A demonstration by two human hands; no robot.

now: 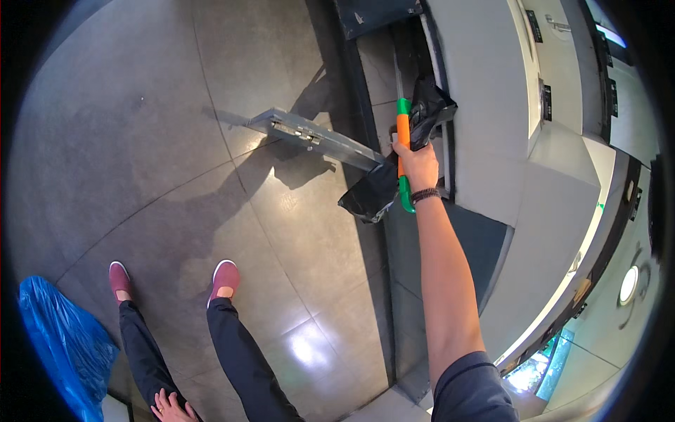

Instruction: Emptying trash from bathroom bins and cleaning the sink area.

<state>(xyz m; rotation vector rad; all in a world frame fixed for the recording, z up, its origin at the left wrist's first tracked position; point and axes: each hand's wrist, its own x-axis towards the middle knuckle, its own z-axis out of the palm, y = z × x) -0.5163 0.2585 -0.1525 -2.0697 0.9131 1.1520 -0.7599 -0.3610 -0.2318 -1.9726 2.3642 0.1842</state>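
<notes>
My right hand grips the orange and green handle of a tool with a thin metal shaft. The handle's lower end curves into a green hook. Black plastic, apparently a bag, bunches beside the handle, and more black plastic hangs to the left of the hand; the hand hides how the two parts join. Beyond the hand is a dark opening low in a wall or counter, its inside mostly hidden. My left hand rests on my dark trouser leg, fingers apart, holding nothing.
A grey hinged door with a metal latch juts out over the tiled floor. Grey counter panels run along the right. A blue plastic bag stands at lower left, near my feet in red shoes.
</notes>
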